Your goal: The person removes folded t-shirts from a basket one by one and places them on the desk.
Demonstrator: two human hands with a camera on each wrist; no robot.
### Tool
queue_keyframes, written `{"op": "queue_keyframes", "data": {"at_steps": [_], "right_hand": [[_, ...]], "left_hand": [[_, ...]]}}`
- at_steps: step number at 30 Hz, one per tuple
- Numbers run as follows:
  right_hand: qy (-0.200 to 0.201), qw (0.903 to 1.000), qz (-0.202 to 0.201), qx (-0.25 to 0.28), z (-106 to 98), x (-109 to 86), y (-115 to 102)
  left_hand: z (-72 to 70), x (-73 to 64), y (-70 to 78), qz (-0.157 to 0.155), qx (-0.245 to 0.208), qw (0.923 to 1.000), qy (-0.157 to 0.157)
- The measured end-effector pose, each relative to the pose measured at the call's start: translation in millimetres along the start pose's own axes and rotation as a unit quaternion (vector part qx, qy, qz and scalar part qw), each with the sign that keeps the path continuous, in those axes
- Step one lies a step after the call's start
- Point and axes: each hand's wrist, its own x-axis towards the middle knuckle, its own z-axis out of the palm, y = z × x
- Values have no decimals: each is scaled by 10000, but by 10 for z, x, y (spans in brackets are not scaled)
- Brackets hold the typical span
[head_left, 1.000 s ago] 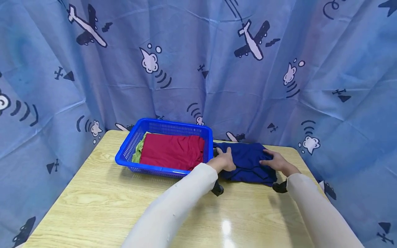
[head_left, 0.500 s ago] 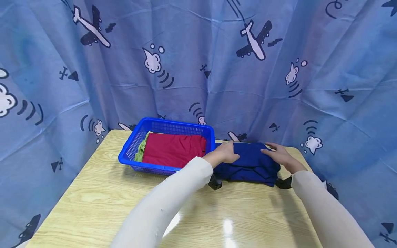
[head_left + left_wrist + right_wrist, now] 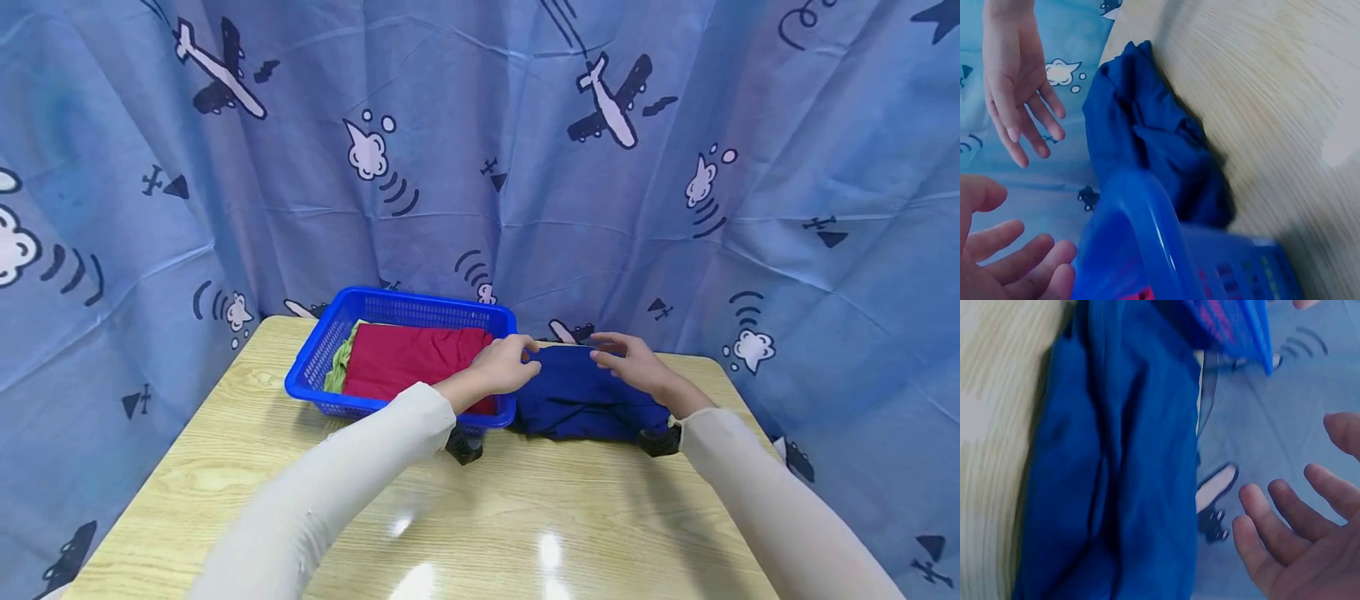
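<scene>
My left hand (image 3: 504, 365) hovers over the right end of the blue plastic basket (image 3: 401, 408), its fingers loosely bent around nothing. To its right, my right hand (image 3: 633, 367) is held above the dark blue folded cloth (image 3: 577, 400), fingers apart and relaxed. In the right wrist view the cloth (image 3: 1116, 462) lies long and creased on the table, away from the fingers (image 3: 1285, 519). One end of it reaches the basket wall in the left wrist view. Inside the basket lie a red folded cloth (image 3: 412, 358) and, partly under it, a light green cloth (image 3: 339, 367).
The basket and the blue cloth stand along the back edge of a wooden table (image 3: 225, 492). A blue curtain (image 3: 450, 167) printed with planes hangs close behind and at both sides. Black wrist cameras (image 3: 465, 446) sit below the hands.
Both hands have lifted off the blue cloth. The left hand has moved left over the basket's edge; the right hand has shifted slightly left above the cloth, which stays on the table.
</scene>
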Motion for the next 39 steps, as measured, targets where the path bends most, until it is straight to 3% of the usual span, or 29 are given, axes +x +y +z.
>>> {"op": "queue_keyframes", "data": {"at_steps": [9, 17, 30, 34, 39], "right_hand": [[-223, 9986, -486, -29, 161, -12, -415], [-402, 9960, -785, 131, 369, -1, -751], [-643, 9949, -649, 434, 672, 93, -1126], [-896, 9922, -451, 737, 787, 139, -1194], [-1246, 9850, -163, 1184, 944, 248, -1240]], "left_hand": [[-229, -142, -376, -63, -35, 9997, 214], [-450, -335, -640, -166, -102, 9997, 143], [-955, -550, -1079, -345, -293, 9988, 210], [-1100, -551, -1202, -373, -213, 9990, 105], [-1240, -508, -1419, -677, -59, 9977, -76]]}}
